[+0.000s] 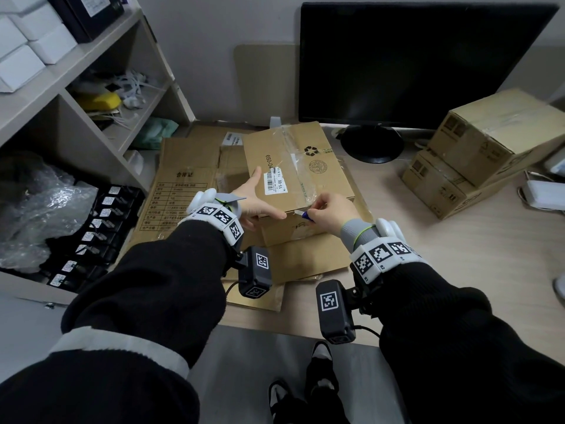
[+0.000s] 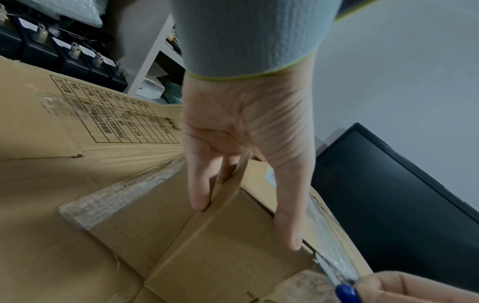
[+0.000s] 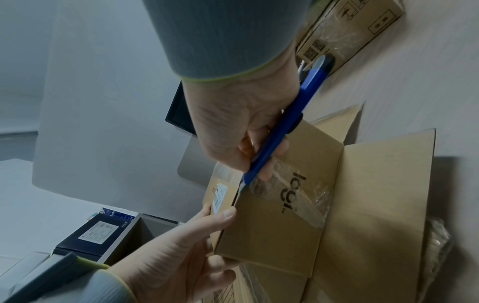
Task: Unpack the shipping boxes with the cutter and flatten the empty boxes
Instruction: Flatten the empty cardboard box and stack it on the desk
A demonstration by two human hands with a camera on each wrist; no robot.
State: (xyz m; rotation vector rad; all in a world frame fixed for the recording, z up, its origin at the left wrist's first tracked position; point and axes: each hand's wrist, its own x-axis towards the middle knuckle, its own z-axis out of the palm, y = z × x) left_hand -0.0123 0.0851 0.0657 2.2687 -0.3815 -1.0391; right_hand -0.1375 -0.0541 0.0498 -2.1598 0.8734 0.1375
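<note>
A taped cardboard box [image 1: 293, 166] with a white label lies on flattened cardboard in the middle of the desk. My left hand [image 1: 258, 198] grips its near left corner, thumb along the front top edge and fingers against the left side [image 2: 202, 184]. My right hand [image 1: 331, 209] grips a blue cutter [image 1: 305, 214]. In the right wrist view the cutter [image 3: 282, 131] has its blade tip at the clear tape [image 3: 293, 196] on the box's near top edge. That tape [image 1: 295, 154] runs along the top seam.
Flattened cardboard sheets [image 1: 183, 179] cover the desk under and left of the box. Two sealed boxes [image 1: 483, 154] are stacked at the right. A black monitor [image 1: 422, 65] stands behind. Shelves [image 1: 91, 87], bubble wrap [image 1: 39, 209] and labelled black items [image 1: 97, 228] fill the left.
</note>
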